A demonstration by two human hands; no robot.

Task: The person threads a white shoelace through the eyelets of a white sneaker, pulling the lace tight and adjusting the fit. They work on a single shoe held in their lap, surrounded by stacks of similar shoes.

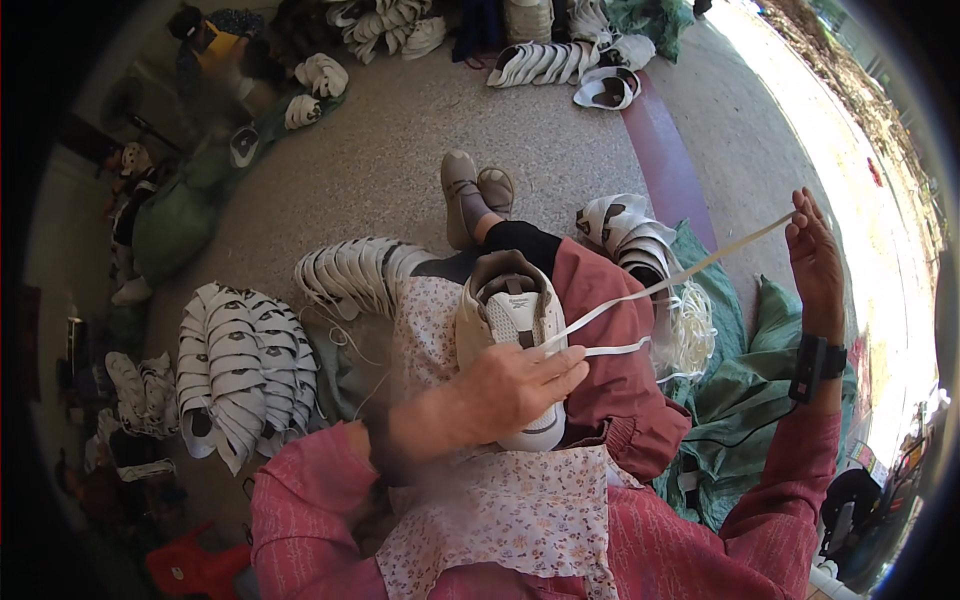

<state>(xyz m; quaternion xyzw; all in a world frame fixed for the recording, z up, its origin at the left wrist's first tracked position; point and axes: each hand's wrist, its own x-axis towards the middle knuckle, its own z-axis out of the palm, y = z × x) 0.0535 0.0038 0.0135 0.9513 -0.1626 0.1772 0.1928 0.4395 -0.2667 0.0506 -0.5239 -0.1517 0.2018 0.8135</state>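
A beige and white sneaker (474, 330) lies on my lap, its heel collar pointing away from me and its white toe toward me. My left hand (520, 392) is closed over the front of the shoe, fingers pressed together, covering much of the lacing. From beside those fingers runs a white shoelace (690, 270), pulled taut up and to the right. Its far end is pinched in my raised right hand (815, 250). Another short loose lace end (622, 350) sticks out past my left fingertips.
Stacked white shoe uppers (240, 370) lie to the left, more (365, 270) by my leg and others (630, 235) to the right. A bundle of white laces (690, 330) rests near green sacking (740, 400). A red plastic stool (200, 562) stands lower left; another person (215, 60) sits far left.
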